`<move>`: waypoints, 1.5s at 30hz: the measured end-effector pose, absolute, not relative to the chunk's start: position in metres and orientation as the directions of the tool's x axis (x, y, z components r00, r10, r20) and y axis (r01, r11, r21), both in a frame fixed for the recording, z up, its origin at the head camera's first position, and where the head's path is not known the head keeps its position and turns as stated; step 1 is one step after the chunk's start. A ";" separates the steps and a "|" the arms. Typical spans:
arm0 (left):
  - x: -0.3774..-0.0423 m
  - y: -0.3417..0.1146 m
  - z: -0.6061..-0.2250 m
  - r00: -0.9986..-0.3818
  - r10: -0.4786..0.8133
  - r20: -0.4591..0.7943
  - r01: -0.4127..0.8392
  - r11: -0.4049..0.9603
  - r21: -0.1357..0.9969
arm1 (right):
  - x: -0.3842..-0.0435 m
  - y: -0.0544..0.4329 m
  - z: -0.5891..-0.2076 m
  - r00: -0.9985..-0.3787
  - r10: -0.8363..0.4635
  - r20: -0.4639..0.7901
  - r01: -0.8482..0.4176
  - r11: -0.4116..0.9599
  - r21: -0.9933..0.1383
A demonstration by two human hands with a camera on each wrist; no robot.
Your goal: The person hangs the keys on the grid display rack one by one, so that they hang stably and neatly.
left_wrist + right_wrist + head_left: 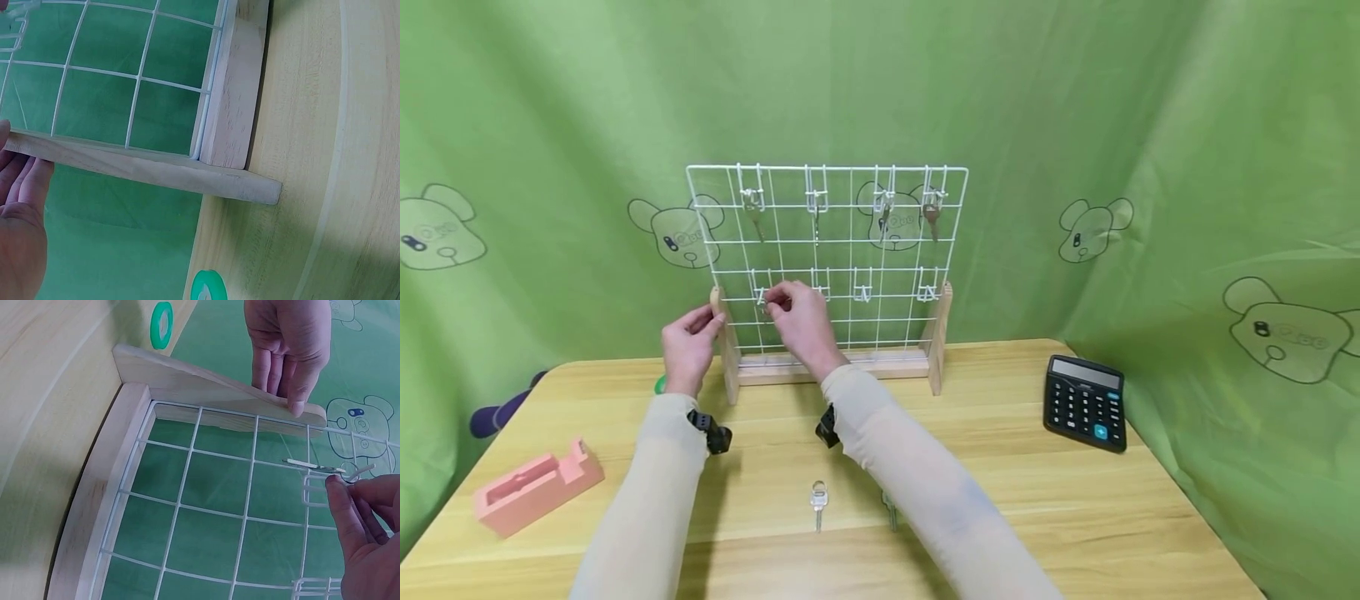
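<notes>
A white wire grid rack [842,254] stands upright in a wooden base. My left hand [688,343] grips the top of the rack's left wooden upright [144,170], thumb on one side and fingers on the other. With thumb and fingertips, my right hand [805,321] pinches a key [312,466] by its ring end at the lower-left hook; the key's blade points toward the base. Several keys, among them a brownish key [932,218], hang on the upper hooks. Further along the lower row, hooks [862,292] carry no keys.
On the table in front lie a key with a ring [818,497] and another key [890,508], partly covered by my right sleeve. A pink tape dispenser [538,490] is at left, a black calculator [1085,402] at right. Green tape [161,325] lies behind the left upright.
</notes>
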State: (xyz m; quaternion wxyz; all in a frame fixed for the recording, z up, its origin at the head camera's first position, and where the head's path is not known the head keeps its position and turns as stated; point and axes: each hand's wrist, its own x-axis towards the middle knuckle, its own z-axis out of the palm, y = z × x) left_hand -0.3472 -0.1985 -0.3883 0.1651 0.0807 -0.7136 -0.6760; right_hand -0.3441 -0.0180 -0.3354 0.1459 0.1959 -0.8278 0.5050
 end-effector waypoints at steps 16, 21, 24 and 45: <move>-0.347 -0.200 -0.388 -0.934 -0.333 0.129 0.108 0.080 0.991 | -0.328 0.000 -0.348 -0.864 -0.244 0.441 -0.504 0.394 -0.769; -0.346 -0.200 -0.387 -0.933 -0.333 0.136 0.113 0.088 0.990 | -0.322 0.011 -0.349 -0.879 -0.252 0.404 -0.474 0.378 -0.796; -0.346 -0.200 -0.386 -0.932 -0.336 0.137 0.114 0.087 0.990 | -0.317 0.018 -0.350 -0.876 -0.282 0.392 -0.479 0.408 -0.777; -0.347 -0.198 -0.387 -0.928 -0.344 0.144 0.126 0.074 0.989 | -0.286 0.055 -0.366 -0.854 -0.428 0.295 -0.494 0.488 -0.720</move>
